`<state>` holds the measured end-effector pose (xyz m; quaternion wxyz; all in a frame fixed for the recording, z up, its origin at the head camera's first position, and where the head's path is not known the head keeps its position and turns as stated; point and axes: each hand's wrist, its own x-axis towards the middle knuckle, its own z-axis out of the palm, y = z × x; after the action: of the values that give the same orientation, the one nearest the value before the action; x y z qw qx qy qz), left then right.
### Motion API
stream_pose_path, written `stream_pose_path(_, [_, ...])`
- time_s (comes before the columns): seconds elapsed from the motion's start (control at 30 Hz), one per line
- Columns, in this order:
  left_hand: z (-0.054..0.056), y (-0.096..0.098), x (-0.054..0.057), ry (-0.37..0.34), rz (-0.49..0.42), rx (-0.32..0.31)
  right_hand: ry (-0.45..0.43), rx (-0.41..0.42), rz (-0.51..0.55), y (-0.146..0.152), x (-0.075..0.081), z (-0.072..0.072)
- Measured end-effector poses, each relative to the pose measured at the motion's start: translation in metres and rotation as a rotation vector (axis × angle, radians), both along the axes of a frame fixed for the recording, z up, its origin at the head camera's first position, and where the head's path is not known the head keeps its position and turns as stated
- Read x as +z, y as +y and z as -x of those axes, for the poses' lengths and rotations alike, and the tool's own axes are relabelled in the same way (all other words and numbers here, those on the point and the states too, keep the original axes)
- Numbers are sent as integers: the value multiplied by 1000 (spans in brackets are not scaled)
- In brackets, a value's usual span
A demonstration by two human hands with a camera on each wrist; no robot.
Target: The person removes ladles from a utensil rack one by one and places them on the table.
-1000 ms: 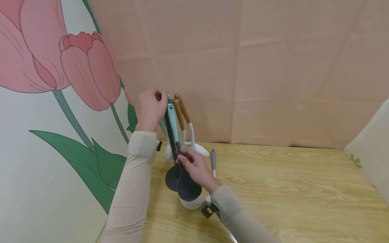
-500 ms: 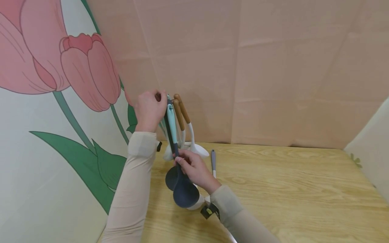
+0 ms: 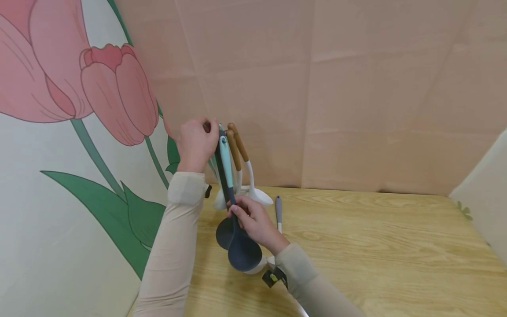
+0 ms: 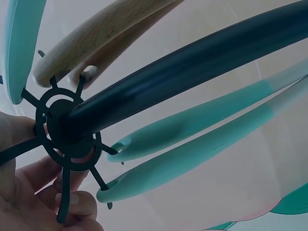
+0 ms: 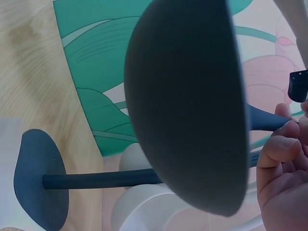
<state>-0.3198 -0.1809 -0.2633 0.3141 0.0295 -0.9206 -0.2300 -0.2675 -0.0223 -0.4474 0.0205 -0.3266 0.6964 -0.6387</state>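
Observation:
A dark utensil stand has a hook ring point(image 4: 67, 127) on top of a pole point(image 5: 101, 179) and a round base point(image 5: 41, 178) on the table. My left hand point(image 3: 196, 143) holds the ring's edge, with fingers bent around its spokes. Lower down, my right hand point(image 3: 255, 218) pinches the neck of a ladle with a dark bowl point(image 3: 244, 253) and a turquoise handle point(image 3: 225, 163). The handle's top is at the ring, its hole by a hook. Wooden-handled white utensils point(image 3: 259, 196) hang behind, and two more turquoise handles point(image 4: 192, 122) hang on the stand's other side.
A grey-handled utensil point(image 3: 279, 211) lies on the wooden table point(image 3: 376, 246), right of the stand. Something white point(image 3: 257, 266) shows partly behind the ladle bowl. A tulip-printed wall point(image 3: 119, 97) rises close on the left and a pinkish backdrop point(image 3: 356, 97) behind.
The ladle bowl swung slightly left and down, then a little back right, with my right hand still at its neck. My left hand stays at the ring.

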Motion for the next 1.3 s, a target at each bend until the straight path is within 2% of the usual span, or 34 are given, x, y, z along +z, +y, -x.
stream_pose_path(0.47, [1,0,0,16,-1,-1,-15,-15,1,2,-1,-3])
stream_pose_path(0.73, [-1,0,-1,4,-15,-1,-20,-50,-12,7,29,-24])
stream_pose_path(1.3, [1,0,-4,35,-19,1,-36,-61,-33,13,30,-26])
